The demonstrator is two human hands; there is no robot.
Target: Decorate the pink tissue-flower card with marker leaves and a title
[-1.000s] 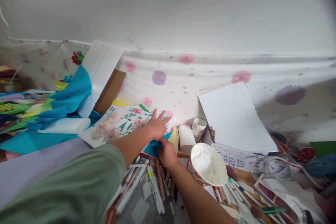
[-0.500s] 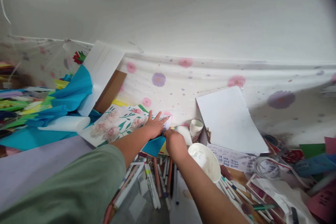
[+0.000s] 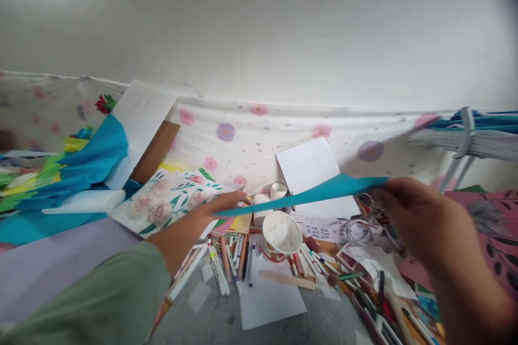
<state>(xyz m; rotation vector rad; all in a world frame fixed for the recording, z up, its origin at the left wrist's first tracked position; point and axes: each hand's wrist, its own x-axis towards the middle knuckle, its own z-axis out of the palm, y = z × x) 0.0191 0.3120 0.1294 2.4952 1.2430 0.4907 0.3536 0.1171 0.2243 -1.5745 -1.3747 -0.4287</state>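
Note:
A blue sheet of paper stretches across the middle of the view, seen almost edge-on and tapering toward the left. My right hand pinches its right end between thumb and fingers, raised above the cluttered table. My left hand is open with fingers reaching forward beside the flower-printed sheet. The blue sheet's thin left end passes in front of that hand; I cannot tell if they touch. Yellow paper and other coloured sheets lie under the blue one.
A paper bowl with white material stands mid-table behind a wooden stick. Several markers lie around it. Stacked paper cups and a white board stand behind. Blue crepe paper is heaped left.
My right hand has pulled the blue sheet out from the coloured papers and carried it up and right. My left hand stays near the papers. The view has swung rightward.

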